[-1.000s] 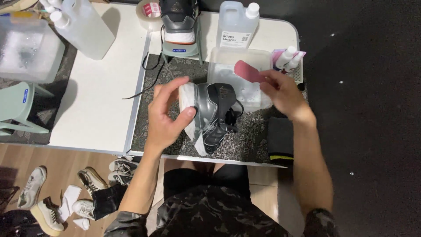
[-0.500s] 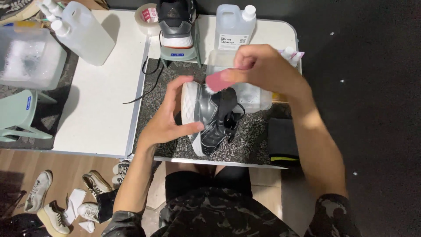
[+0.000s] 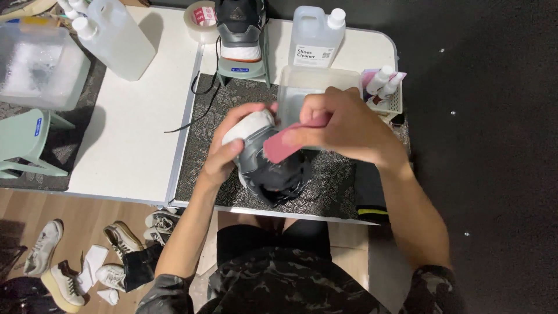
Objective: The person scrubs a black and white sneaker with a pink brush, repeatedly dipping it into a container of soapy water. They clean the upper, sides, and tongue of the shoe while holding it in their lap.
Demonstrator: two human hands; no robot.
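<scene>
My left hand (image 3: 224, 156) grips a grey and black sneaker (image 3: 273, 171) by its white toe, holding it just above a dark patterned mat (image 3: 331, 186). My right hand (image 3: 343, 125) is closed around a pink brush (image 3: 285, 142), whose head rests against the upper side of the sneaker. The shoe's black laces hang loose near the table's front edge. Behind my right hand lies a clear plastic tray (image 3: 293, 87), partly hidden by it.
A second sneaker (image 3: 239, 29) stands on a green stand at the back, beside a tape roll (image 3: 200, 17), a cleaner jug (image 3: 314, 38) and a larger jug (image 3: 116, 35). A small basket of bottles (image 3: 386, 90) sits right. Shoes (image 3: 64, 279) lie on the floor left.
My right hand swung the pink brush from the tray at the right over onto the sneaker. My left hand turned the shoe and lifted its toe.
</scene>
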